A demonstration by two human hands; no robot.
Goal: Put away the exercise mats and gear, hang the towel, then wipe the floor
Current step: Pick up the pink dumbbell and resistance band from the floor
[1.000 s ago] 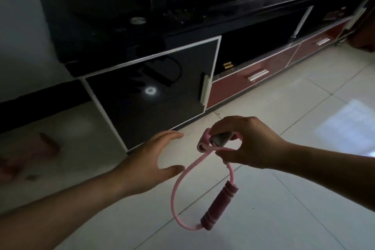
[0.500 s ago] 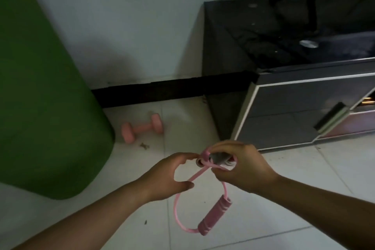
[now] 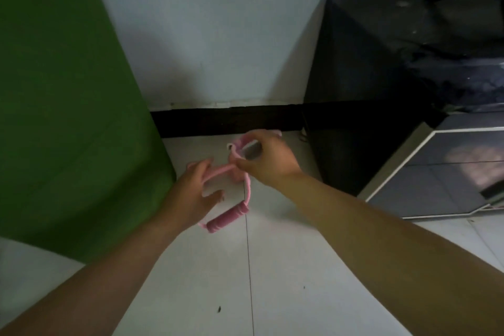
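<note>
Both hands have reached forward toward the skirting, between the green mat (image 3: 68,103) and the black cabinet (image 3: 368,90). The right hand (image 3: 268,162) pinches the upper handle of the pink band (image 3: 227,216) in curled fingers. The left hand (image 3: 192,194) is spread beside the tube. The band's lower handle hangs over the floor (image 3: 272,267).

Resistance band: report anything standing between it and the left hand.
Nothing visible does. The left hand is open right beside the strap of the pink resistance band, with no object between them, while the right hand pinches the band's upper end.
</note>
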